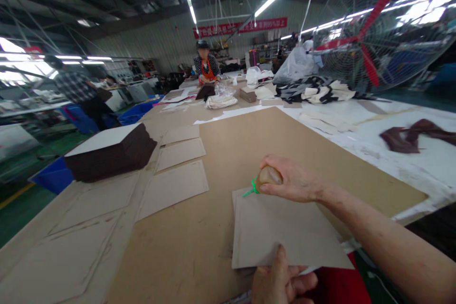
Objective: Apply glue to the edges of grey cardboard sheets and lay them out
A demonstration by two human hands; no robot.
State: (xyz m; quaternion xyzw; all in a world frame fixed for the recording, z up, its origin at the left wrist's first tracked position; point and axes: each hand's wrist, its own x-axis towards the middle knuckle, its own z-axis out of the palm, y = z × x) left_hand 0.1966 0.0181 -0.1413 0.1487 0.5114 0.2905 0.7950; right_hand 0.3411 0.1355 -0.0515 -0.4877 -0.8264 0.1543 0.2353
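Bottle (270, 175) amber with green nozzle (253, 187) — sheets (285, 232) greyish beige, table (249, 133) tan and white, stack (107, 160) dark brown, white-topped — cloth heap (313, 89) patchy black, grey, cream.

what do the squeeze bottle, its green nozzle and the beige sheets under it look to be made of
Squeeze bottle: probably soft plastic, being translucent amber with slight shine.
Green nozzle: likely plastic, given its bright colour; finish unclear.
Beige sheets: perhaps matte paperboard, flat and straight-edged; leatherette is possible.

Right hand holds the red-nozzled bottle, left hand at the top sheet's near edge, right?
The nozzle is green, not red, in the head view. The right hand holds the bottle; the left hand is at the near edge of the top sheet.
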